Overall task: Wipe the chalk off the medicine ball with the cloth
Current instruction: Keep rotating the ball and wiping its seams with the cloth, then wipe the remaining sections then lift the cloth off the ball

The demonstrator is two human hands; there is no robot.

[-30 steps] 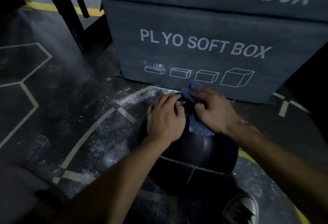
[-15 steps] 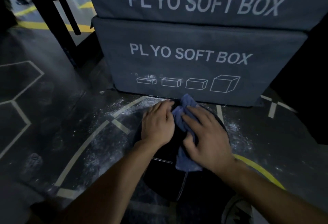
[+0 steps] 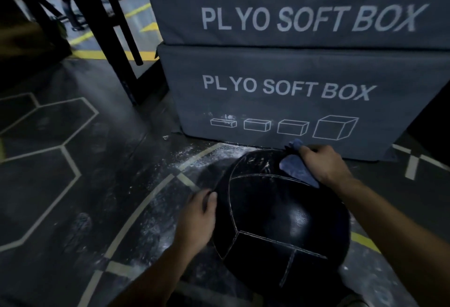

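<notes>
On the medicine ball (image 3: 280, 214), the right hand (image 3: 321, 163) clutches the cloth (image 3: 298, 168) (fingertips hidden). Left hand (image 3: 197, 219) presses its side, fingers straight.

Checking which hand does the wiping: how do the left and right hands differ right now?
The right hand grips the blue cloth on the far upper side of the ball; the left hand holds no cloth. The left hand lies against the ball's near left side, lower down. Both hands touch the ball, where chalk marks show near the cloth.
</notes>
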